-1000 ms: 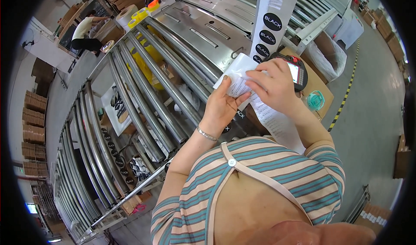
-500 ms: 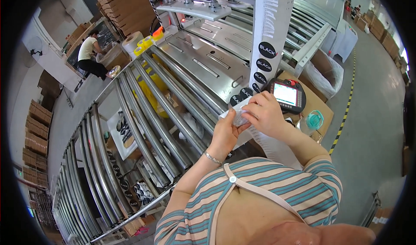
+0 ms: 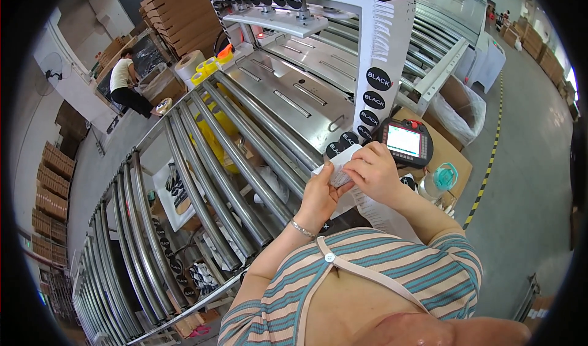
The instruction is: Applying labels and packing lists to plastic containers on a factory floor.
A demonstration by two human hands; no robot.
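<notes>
Both my hands are together in front of the machine frame, working on a white paper label sheet. My left hand grips its near left side, thumb on top. Bent fingers of my right hand pinch the sheet's right side. Below them hangs a long white label strip, partly hidden by my right forearm. Just past the hands stands the white machine post with round black stickers and rows of small white strips stuck on it. A handheld control panel with a lit screen lies beside my right hand.
A roller conveyor runs at the left, meeting a metal plate. Yellow tape rolls sit at its far edge. A clear jar with a teal lid stands right on cardboard. Another person bends over a box at far left.
The paper sheet has tilted up and shows more of its face between my hands. My view has shifted slightly. The person at far left has bent further over the box.
</notes>
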